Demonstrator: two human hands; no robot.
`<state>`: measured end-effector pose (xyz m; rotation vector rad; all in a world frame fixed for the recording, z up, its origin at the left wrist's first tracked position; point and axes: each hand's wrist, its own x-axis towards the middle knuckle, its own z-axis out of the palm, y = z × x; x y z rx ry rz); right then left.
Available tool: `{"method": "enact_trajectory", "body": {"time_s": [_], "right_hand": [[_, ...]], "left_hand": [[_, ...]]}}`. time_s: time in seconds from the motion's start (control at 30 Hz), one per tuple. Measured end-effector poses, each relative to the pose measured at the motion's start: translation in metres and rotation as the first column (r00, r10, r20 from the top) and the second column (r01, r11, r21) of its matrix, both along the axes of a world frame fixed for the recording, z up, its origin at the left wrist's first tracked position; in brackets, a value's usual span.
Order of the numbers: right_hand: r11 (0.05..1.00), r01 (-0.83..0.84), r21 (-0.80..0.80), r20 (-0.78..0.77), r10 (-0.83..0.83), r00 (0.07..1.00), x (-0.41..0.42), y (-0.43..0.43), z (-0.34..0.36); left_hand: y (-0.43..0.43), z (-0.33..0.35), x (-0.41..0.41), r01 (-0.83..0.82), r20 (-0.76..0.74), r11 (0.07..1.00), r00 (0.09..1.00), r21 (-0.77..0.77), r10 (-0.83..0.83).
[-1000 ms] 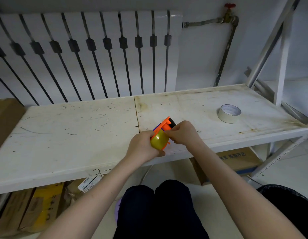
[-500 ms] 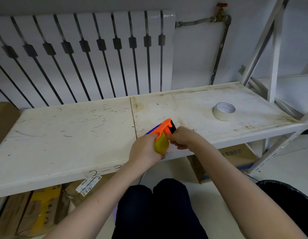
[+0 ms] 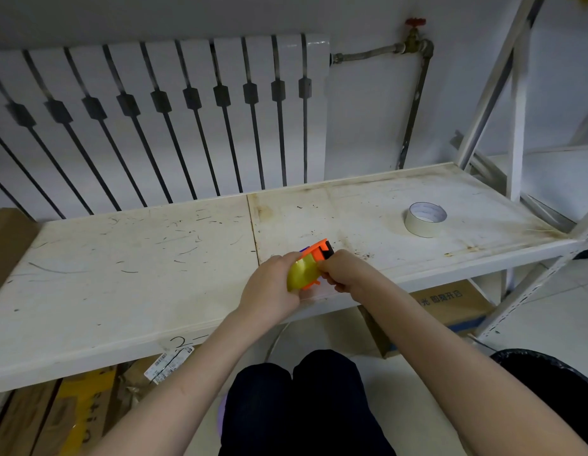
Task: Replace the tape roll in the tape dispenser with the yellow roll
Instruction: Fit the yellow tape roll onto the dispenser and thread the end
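Note:
An orange tape dispenser [image 3: 321,252] with a yellow tape roll [image 3: 302,270] in it is held over the front edge of the white shelf board [image 3: 154,258]. My left hand [image 3: 273,291] grips the yellow roll and the dispenser body from the left. My right hand [image 3: 343,270] is closed on the dispenser's right side, fingers pinched at the roll's edge. A white tape roll [image 3: 425,219] lies flat on the shelf to the right, apart from both hands. Most of the dispenser is hidden by my fingers.
A white radiator [image 3: 161,120] and a pipe with a red valve [image 3: 415,23] stand behind the shelf. Rack uprights [image 3: 516,103] rise at the right. Cardboard boxes [image 3: 450,304] sit under the shelf. A black bin [image 3: 555,380] is at the lower right. My knees [image 3: 302,399] are below.
My view has tilted upward slightly. Both hands stay on the dispenser, and the yellow roll's side now faces me more than half a second ago. The white roll has not moved.

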<state>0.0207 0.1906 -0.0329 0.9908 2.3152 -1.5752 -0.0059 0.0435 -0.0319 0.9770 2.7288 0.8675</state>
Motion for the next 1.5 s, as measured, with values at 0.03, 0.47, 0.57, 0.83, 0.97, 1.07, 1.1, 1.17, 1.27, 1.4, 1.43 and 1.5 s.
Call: {"method": "enact_trajectory", "body": {"time_s": [0.03, 0.47, 0.57, 0.83, 0.97, 1.07, 1.1, 1.17, 1.27, 1.4, 1.43, 1.5], "right_hand": [[1.000, 0.005, 0.011, -0.007, -0.005, 1.000, 0.000, -0.001, -0.001], [0.999, 0.023, 0.045, -0.216, -0.013, 0.976, 0.004, -0.009, -0.011], [0.997, 0.016, 0.074, -0.340, 0.010, 0.940, 0.005, -0.010, -0.018], [0.996, 0.085, -0.015, -0.400, -0.084, 0.913, 0.011, -0.008, -0.033], [0.976, 0.217, 0.030, -0.311, -0.197, 0.930, 0.007, 0.001, -0.034], [0.985, 0.167, 0.046, -0.283, -0.147, 0.948, 0.005, 0.003, -0.028], [0.990, 0.132, 0.043, -0.270, -0.115, 0.956, 0.006, 0.002, -0.026], [0.994, 0.102, 0.047, -0.241, -0.088, 0.967, 0.006, 0.000, -0.025], [0.992, 0.121, 0.043, -0.212, -0.109, 0.971, 0.004, 0.001, -0.021], [0.976, 0.167, -0.142, -0.052, -0.176, 0.983, 0.001, 0.004, -0.017], [0.964, 0.186, -0.191, -0.004, -0.190, 0.982, 0.000, 0.004, -0.017], [0.940, 0.218, -0.262, 0.057, -0.210, 0.976, -0.002, 0.005, -0.015]], "left_hand": [[0.001, 0.000, -0.001, 0.004, 0.005, 1.000, 1.000, 0.000, -0.004], [-0.002, -0.007, 0.001, 0.026, -0.075, 0.997, 0.997, -0.076, -0.032], [-0.003, -0.007, -0.004, 0.021, -0.061, 0.999, 0.998, -0.034, -0.023], [-0.005, -0.016, -0.004, 0.032, -0.165, 0.990, 0.985, -0.140, -0.056], [-0.004, -0.020, -0.001, 0.016, -0.306, 0.971, 0.948, -0.238, -0.090], [-0.003, -0.024, 0.004, 0.011, -0.348, 0.962, 0.931, -0.272, -0.109], [-0.003, -0.025, 0.004, 0.008, -0.355, 0.961, 0.928, -0.275, -0.110], [-0.002, -0.027, 0.004, 0.004, -0.357, 0.960, 0.928, -0.279, -0.108], [-0.003, -0.028, 0.003, 0.010, -0.364, 0.958, 0.924, -0.287, -0.119], [-0.003, -0.028, 0.002, 0.027, -0.356, 0.955, 0.924, -0.294, -0.136], [-0.003, -0.028, 0.001, 0.038, -0.338, 0.956, 0.931, -0.291, -0.140], [-0.003, -0.027, 0.001, 0.067, -0.277, 0.960, 0.950, -0.272, -0.145]]}}
